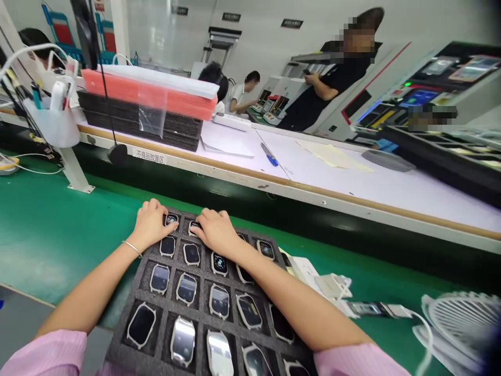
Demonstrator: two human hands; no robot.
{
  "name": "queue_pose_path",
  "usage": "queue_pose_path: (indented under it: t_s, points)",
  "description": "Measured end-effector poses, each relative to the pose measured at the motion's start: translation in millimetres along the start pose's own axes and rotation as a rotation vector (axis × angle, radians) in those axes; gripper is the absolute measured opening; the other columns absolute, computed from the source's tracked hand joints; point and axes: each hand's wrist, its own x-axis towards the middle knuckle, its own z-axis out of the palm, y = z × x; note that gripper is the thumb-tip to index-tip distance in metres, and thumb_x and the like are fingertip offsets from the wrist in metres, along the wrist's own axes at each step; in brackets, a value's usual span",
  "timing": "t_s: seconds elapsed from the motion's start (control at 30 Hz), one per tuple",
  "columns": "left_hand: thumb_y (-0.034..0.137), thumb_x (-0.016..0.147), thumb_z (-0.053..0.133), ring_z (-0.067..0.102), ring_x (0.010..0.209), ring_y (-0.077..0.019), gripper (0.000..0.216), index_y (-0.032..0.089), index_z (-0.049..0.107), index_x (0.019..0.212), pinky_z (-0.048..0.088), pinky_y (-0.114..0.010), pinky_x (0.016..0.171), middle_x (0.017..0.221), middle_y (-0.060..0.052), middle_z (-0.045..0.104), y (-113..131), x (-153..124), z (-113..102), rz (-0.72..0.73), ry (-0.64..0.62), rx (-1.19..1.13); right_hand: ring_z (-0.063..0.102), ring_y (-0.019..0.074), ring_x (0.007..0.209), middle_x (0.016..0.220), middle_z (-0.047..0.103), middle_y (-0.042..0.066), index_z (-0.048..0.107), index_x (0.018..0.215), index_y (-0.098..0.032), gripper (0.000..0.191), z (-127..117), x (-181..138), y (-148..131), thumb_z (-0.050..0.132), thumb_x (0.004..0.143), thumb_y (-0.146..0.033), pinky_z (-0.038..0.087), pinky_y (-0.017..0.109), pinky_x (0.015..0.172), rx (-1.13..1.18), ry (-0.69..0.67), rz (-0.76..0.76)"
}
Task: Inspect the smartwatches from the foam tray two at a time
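Fingers of the left hand (151, 224) and right hand (217, 232) sit together, curled onto smartwatches (171, 220) in the top row of a black foam tray (117, 355) at lower centre; any grip is unclear.

Smartwatches (187, 289) in foam tray (121, 355) cells

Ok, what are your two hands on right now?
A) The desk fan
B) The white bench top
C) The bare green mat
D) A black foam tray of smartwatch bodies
D: the left hand and right hand lie over the top-row smartwatch bodies in the black foam tray.
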Motion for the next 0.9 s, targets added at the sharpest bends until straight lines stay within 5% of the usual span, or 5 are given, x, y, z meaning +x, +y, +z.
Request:
queue_pose_path:
  t_s: [0.13,0.43,0.67,0.77,0.9]
  points:
    - [0.037,0.082,0.071,0.045,0.116,-0.0383,0.024,0.015,0.064,0.089,0.037,-0.053,0.100,0.112,-0.017,0.055,16,-4,4,0.012,-0.066,0.237,0.057,0.0322,0.105,0.110,0.062,0.014,0.067,0.109,-0.016,0.016,4,-3,4,0.058,0.102,-0.026,0.038,0.042,0.086,0.067,0.016,0.001]
    - [0.009,0.081,0.061,0.062,0.081,-0.0215,0.016,0.020,0.052,0.089,0.046,-0.034,0.078,0.083,-0.001,0.061,41,-1,2,0.034,-0.081,-0.156,0.063,0.0258,0.093,0.088,0.066,0.002,0.053,0.081,-0.021,0.020,2,-9,6,0.072,0.083,-0.021,0.043,0.039,0.084,0.399,0.143,0.006]
    - [0.031,0.087,0.062,0.055,0.053,-0.0091,0.024,0.015,0.053,0.103,0.041,-0.021,0.049,0.076,0.001,0.059,94,30,15,-0.087,-0.223,-0.685,0.056,0.0145,0.055,0.090,0.071,0.007,0.048,0.089,-0.021,0.050,-12,-34,36,0.084,0.072,-0.052,0.038,0.024,0.048,1.667,0.166,0.178]
    - [0.036,0.084,0.067,0.055,0.058,-0.0080,0.034,0.016,0.052,0.107,0.041,-0.021,0.053,0.082,0.000,0.060,104,29,35,-0.127,-0.228,-0.812,0.045,0.0069,0.046,0.085,0.071,0.006,0.058,0.092,-0.018,0.053,-6,-41,44,0.093,0.064,-0.046,0.030,0.019,0.044,1.905,0.162,0.276]
    - [0.029,0.070,0.080,0.063,0.088,-0.0148,0.047,0.018,0.053,0.108,0.049,-0.026,0.078,0.098,-0.003,0.063,98,18,51,-0.117,-0.131,-0.845,0.057,0.0118,0.056,0.082,0.069,0.003,0.066,0.102,-0.017,0.045,3,-40,50,0.091,0.068,-0.035,0.046,0.022,0.051,2.081,0.160,0.283]
